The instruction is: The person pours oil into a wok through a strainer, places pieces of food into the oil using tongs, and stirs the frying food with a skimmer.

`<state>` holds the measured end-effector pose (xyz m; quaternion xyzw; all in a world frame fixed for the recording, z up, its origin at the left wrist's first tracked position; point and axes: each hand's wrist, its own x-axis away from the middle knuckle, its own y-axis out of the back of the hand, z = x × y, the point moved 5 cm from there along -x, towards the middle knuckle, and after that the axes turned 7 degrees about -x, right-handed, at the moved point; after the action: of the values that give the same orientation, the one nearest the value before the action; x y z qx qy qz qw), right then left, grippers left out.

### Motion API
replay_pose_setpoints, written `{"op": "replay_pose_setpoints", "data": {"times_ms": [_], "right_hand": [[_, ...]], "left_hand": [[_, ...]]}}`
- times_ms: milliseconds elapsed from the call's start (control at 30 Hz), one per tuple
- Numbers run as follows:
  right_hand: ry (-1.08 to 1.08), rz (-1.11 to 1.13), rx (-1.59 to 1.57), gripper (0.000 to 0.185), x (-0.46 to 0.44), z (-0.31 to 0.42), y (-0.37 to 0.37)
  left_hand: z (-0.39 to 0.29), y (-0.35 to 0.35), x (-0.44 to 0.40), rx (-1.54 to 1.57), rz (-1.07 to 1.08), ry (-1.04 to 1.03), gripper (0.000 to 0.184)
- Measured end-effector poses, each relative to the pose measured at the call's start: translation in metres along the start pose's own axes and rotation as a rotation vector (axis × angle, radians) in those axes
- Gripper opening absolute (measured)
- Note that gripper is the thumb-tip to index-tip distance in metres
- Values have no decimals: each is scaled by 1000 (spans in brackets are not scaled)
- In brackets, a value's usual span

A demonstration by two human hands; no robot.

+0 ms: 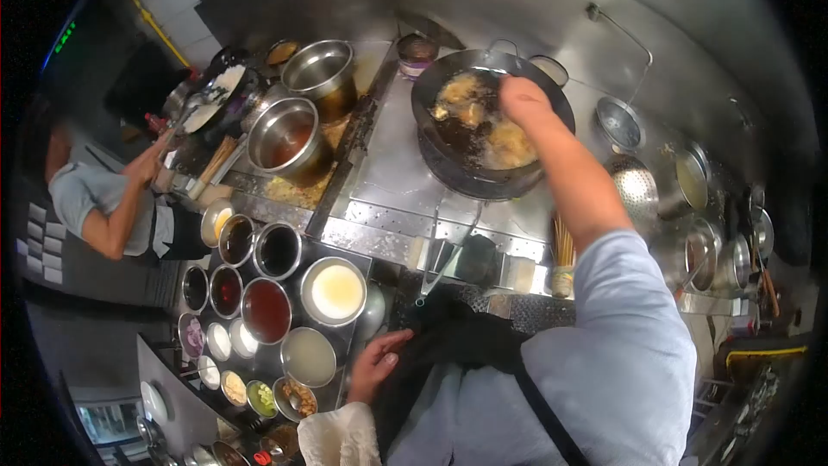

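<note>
My right hand [523,102] is over the far right part of a dark wok [422,125], its fingers closed and pointing down; whatever they may hold is hidden. Pieces of battered food [509,147] fry in the dark, bubbling oil, some near the left side and a larger clump at the near right. My left hand [379,364] rests low beside the black apron [457,336], fingers loosely extended, with nothing visible in it. Metal tongs [442,269] lie across the front edge of the stove, between both arms.
Two steel pots [316,69] stand left of the wok. Bowls of sauces, a pale liquid [338,290] and chopped ingredients fill the left counter. A ladle [619,122] and perforated strainer [634,185] are on the right. Another person [108,207] holds a pan at far left.
</note>
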<state>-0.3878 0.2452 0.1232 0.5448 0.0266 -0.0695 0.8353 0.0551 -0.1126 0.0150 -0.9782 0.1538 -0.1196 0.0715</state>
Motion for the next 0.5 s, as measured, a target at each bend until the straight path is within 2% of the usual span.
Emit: {"op": "replay_pose_setpoints", "data": {"times_ms": [100,133,167,200,300,400,500], "right_hand": [[-152,-72,-96,44,47,-75,38],[-137,-21,-54,39,75,-81,63],[-110,-106,-12,33,95,-99,73],[-107,-166,-34,33,114,-120,81],[-180,-141,-72,32,142,-182,73],[-370,11,-386,32,171,-203,47],[-545,142,-872,21,191,-198,13]], "left_hand": [[-13,-1,-8,12,48,1,45],[-16,-1,-11,7,72,0,45],[-19,-2,-14,-1,96,-1,45],[-22,-4,-18,-11,118,14,45],[-30,-12,-29,-48,177,47,43],[-32,-18,-35,-88,221,47,42],[-30,-21,-35,-106,241,37,42]]}}
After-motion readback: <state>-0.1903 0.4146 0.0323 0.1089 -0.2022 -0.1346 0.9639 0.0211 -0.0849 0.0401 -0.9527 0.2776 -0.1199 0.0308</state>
